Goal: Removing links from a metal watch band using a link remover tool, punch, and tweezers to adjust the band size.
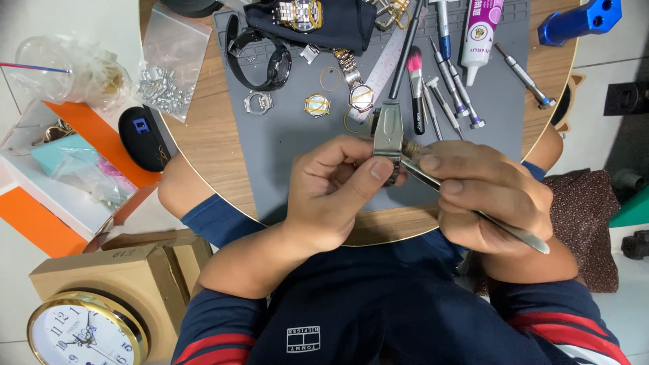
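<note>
My left hand (pixel 334 189) pinches a metal watch clasp piece (pixel 388 135) between thumb and fingers above the near edge of the grey work mat (pixel 291 145). My right hand (pixel 490 192) grips a slim steel tool (pixel 503 226) with its tip pressed against the clasp. On the mat behind lie a silver watch case (pixel 257 103), a gold watch case (pixel 317 105), a two-tone watch on a bracelet (pixel 356 88) and a black strap (pixel 265 57).
A pink brush (pixel 416 88), several screwdrivers (pixel 453 81) and a glue tube (pixel 479 30) lie on the mat's far right. A blue tool (pixel 580 20) sits at the round wooden table's (pixel 209 142) edge. A bag of metal parts (pixel 165 84) lies left; a gold clock (pixel 84 331) lower left.
</note>
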